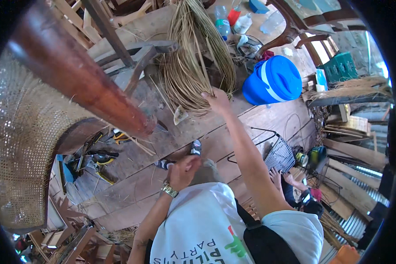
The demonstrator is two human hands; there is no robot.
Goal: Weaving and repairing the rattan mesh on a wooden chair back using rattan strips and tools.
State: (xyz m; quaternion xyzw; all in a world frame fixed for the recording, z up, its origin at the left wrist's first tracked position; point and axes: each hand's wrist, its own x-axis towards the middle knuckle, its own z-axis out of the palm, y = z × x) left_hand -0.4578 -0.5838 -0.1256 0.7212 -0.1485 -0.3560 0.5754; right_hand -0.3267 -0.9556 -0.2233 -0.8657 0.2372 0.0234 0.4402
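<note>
Seen from above, through a wide fisheye lens, in a cluttered wooden workshop. Right hand [216,100] stretched far forward and up at full arm's length, fingers closed around a few pale strands at the lower edge of a large bundle of rattan strips [193,57]. Bundle hanging in a long loop, its long axis running from the top of the view down toward the hand, so the strands lie straight ahead of the grip and fan slightly left and right of it. Left hand [184,170] much nearer the body, held low in front of the chest, fingers curled loosely; impossible to tell whether anything thin sits inside them. Gold wristwatch [169,189] on the left wrist. Right hand clearly the nearer one to the bundle, touching it; left hand well apart from it. Below, a floor of worn wooden planks [132,180], littered with stray fibres, with dark sandalled feet [180,156] visible just beyond the left hand. At the left, a big curved panel of woven cane [17,145] and a thick reddish-brown wooden post [79,75] slanting across the view. Near the floor at the left, a heap of hand tools with yellow grips [99,160]. At the upper right, a blue lidded water jug [273,81] lying beside the bundle, plastic bottles [226,20] above it, and a wire rack [279,154] to the right of the outstretched arm. Another person's hand [277,176] at work low on the right, apart from both hands.
</note>
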